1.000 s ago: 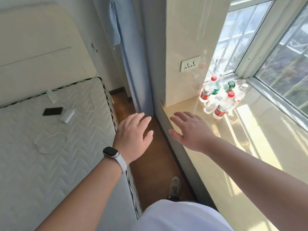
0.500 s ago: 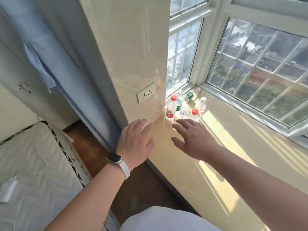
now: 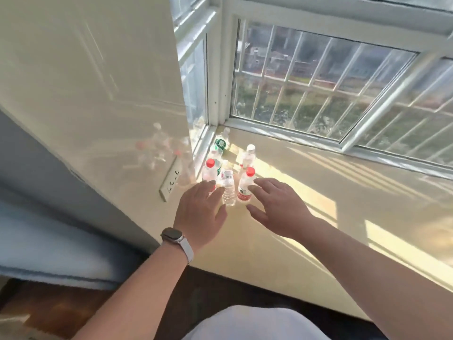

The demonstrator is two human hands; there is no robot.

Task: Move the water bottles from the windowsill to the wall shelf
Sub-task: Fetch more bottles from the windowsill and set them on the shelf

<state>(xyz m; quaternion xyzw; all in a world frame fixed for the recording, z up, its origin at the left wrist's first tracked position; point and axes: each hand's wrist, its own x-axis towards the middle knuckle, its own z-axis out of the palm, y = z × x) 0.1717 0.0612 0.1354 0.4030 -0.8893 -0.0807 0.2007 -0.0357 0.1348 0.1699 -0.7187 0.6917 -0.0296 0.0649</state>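
While stretched out over the sill (image 3: 318, 192), holds nothing in either hand. Shows the left hand (image 3: 201, 212) palm down, fingers straight and slightly spread, tips in front of the left red-cap bottle (image 3: 209, 171) and just beside the clear bottle (image 3: 228, 190); cannot tell whether touching. Shows the right hand (image 3: 277, 207) likewise flat and spread, thumb out, fingertips just beside the right red-cap bottle (image 3: 245, 185); cannot tell contact there either. Wears a watch (image 3: 172, 235) with a white strap on the left wrist.

Finds every bottle on the sill, clustered in the corner between the window (image 3: 318, 82) and the side wall (image 3: 98, 82). Puts the clear one between the two red-caps at the front, all three upright. Sets a white-cap bottle (image 3: 248, 155) behind the right red-cap, and green-label bottles (image 3: 220, 143) further back by the frame, too blurred to tell apart. Mirrors the cluster faintly in the glossy wall, above a socket (image 3: 171, 180). Catches sunlight in bright bands across the sill.
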